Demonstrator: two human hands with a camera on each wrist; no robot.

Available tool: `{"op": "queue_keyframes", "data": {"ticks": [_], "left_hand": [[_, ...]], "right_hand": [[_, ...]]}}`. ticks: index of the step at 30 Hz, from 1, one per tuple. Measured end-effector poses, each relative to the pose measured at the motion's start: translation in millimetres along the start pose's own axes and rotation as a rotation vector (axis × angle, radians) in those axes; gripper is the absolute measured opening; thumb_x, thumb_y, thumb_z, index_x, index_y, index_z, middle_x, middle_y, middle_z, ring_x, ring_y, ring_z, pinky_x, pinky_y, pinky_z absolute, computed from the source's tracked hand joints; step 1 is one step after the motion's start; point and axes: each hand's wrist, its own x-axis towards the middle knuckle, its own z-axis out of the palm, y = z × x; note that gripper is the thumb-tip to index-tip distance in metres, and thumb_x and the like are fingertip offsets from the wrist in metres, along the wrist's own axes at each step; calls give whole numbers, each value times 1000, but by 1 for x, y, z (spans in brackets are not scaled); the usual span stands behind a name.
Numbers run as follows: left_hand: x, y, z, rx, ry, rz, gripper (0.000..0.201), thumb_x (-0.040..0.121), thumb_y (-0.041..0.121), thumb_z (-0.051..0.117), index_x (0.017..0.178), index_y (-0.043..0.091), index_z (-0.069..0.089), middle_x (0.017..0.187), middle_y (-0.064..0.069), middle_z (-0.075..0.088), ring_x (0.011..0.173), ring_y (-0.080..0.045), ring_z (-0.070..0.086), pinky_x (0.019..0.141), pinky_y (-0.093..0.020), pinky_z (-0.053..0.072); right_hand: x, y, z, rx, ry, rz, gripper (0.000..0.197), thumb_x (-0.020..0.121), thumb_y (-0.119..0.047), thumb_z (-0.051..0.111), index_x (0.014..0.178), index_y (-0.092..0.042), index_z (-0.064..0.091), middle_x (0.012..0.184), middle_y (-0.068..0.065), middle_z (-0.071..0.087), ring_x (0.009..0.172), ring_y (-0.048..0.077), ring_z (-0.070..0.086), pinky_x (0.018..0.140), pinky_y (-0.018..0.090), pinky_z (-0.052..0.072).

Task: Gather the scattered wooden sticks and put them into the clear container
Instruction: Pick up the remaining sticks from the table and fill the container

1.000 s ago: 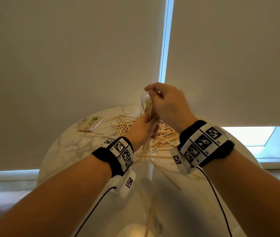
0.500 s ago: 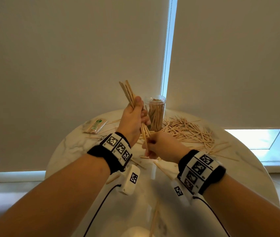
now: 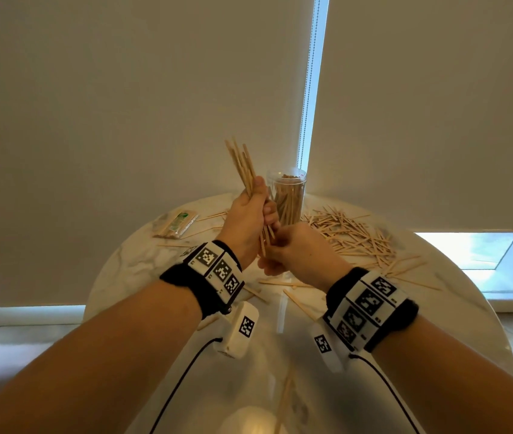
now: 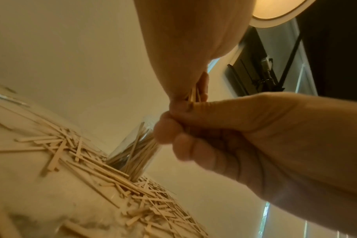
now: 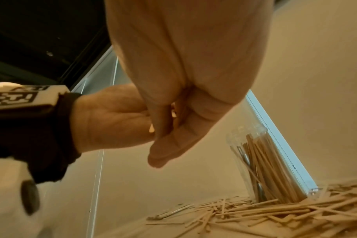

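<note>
Since half a second ago, both my hands have risen slightly and my right hand has closed in on the lower ends of the sticks. My left hand (image 3: 246, 220) is curled around a bundle of wooden sticks (image 3: 242, 166), held nearly upright with its long axis leaning up and to the left, tops fanned above my thumb. My right hand (image 3: 295, 249) sits just below, its fingers (image 4: 173, 127) curled at the bundle's bottom ends. Just behind my hands stands the clear container (image 3: 288, 195), upright and packed with sticks standing on end. To its right lies a loose pile of scattered sticks (image 3: 352, 236) pointing every way on the round marble table (image 3: 130, 267), with a few more near my wrists. At far left lies a small clear packet (image 3: 176, 224) with a green label, too small to read.
</note>
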Motion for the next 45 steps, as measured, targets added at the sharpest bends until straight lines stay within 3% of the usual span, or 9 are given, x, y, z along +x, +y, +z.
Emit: {"op": "queue_keyframes", "data": {"ticks": [6, 10, 14, 19, 23, 27, 34, 41, 45], "left_hand": [[-3, 23, -32, 495, 81, -62, 32, 101, 43, 55, 82, 17, 50, 59, 5, 39, 47, -10, 34, 48, -26, 34], [-15, 24, -75, 1255, 9, -200, 35, 94, 49, 63, 77, 18, 66, 64, 0, 49, 54, -18, 45, 51, -28, 40], [-31, 12, -95, 1601, -16, -233, 26, 92, 45, 65, 86, 20, 70, 78, -1, 66, 71, -20, 62, 65, -31, 49], [-34, -5, -96, 1676, -59, -240, 30, 83, 46, 76, 102, 23, 71, 98, 3, 72, 93, -19, 67, 81, -34, 53], [-36, -16, -89, 1718, -194, -341, 58, 69, 51, 86, 115, 23, 65, 94, 7, 65, 95, -16, 62, 83, -30, 48], [-38, -20, -86, 1785, -203, -315, 50, 75, 49, 83, 113, 21, 68, 106, 1, 68, 100, -18, 62, 84, -31, 49], [-45, -24, -81, 1809, -262, -263, 18, 86, 32, 77, 100, 21, 73, 98, 2, 71, 93, -17, 64, 75, -27, 45], [-46, -25, -74, 1949, -417, -318, 29, 100, 32, 54, 116, 8, 61, 110, -11, 64, 98, -27, 61, 78, -30, 47], [-43, -22, -68, 2001, -457, -294, 29, 100, 28, 51, 114, 6, 62, 100, -10, 62, 86, -24, 57, 72, -29, 45]], "right_hand": [[-14, 12, -13, -567, -101, 180, 37, 83, -48, 76, 90, -12, 71, 79, -1, 75, 74, 13, 70, 75, 31, 58], [-31, 22, -15, -1057, -312, 293, 34, 92, -31, 68, 65, -13, 55, 65, -1, 55, 57, 13, 49, 50, 22, 39], [-38, 23, -12, -1084, -364, 294, 11, 86, -16, 66, 78, -9, 66, 71, 4, 57, 64, 20, 52, 53, 23, 42], [-50, 15, -12, -947, -352, 114, 14, 91, -30, 64, 99, -19, 66, 95, 0, 67, 87, 18, 60, 81, 33, 55], [-73, 1, -1, -842, -602, -26, 12, 91, -28, 64, 103, -27, 63, 104, -7, 65, 89, 11, 58, 67, 22, 41], [-82, 14, 14, -838, -725, -39, 21, 88, -18, 68, 108, -23, 66, 105, -6, 66, 91, 12, 57, 68, 20, 41], [-79, 30, 1, -1025, -559, -89, 12, 90, -25, 62, 102, -27, 63, 97, -9, 60, 92, 17, 56, 75, 27, 44], [-81, 37, -6, -1136, -517, -2, 20, 93, -23, 55, 112, -16, 59, 106, 5, 62, 96, 24, 59, 84, 36, 53], [-73, 39, -17, -1075, -418, 35, 19, 93, -23, 55, 110, -16, 61, 102, 2, 63, 90, 20, 58, 74, 28, 49]]}}
